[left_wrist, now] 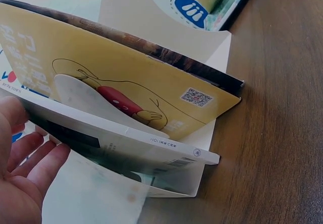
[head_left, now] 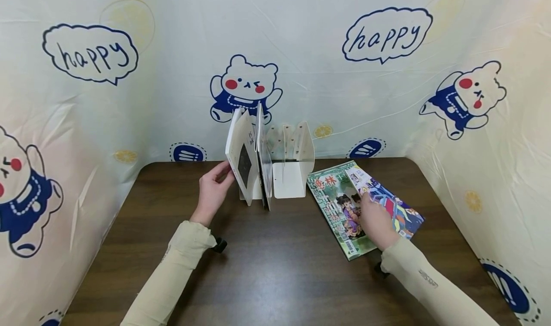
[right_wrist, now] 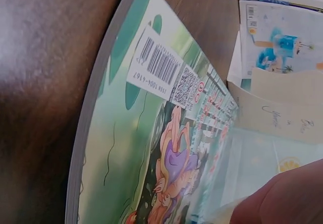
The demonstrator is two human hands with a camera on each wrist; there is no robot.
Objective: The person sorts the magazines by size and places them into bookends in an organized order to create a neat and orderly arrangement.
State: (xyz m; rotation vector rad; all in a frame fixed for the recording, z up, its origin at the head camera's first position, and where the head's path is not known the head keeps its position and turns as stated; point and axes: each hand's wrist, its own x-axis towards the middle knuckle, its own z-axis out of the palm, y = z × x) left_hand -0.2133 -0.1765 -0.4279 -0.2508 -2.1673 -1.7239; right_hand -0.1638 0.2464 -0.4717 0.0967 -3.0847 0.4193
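My left hand (head_left: 213, 187) is at the outer side of a white book (head_left: 238, 135) with a dark square on its cover, standing in a white bookend (head_left: 289, 181). In the left wrist view its fingers are loosely extended against the cover, the thumb near the book's edge. A yellow-covered book (left_wrist: 176, 90) stands farther in, beside a dark-edged one. My right hand (head_left: 380, 223) is over two magazines on the table: a green one (head_left: 327, 197) with cartoon figures, partly covered by a purple one (head_left: 404, 211). Its fingertips are hidden, so I cannot tell whether they pinch the purple magazine.
The bookend's right section (head_left: 305, 146) has upright dividers and stands near the table's back edge. Brown tabletop (head_left: 275, 268) stretches in front of it. A pale printed cloth (head_left: 310, 77) with bears hangs behind and along both sides.
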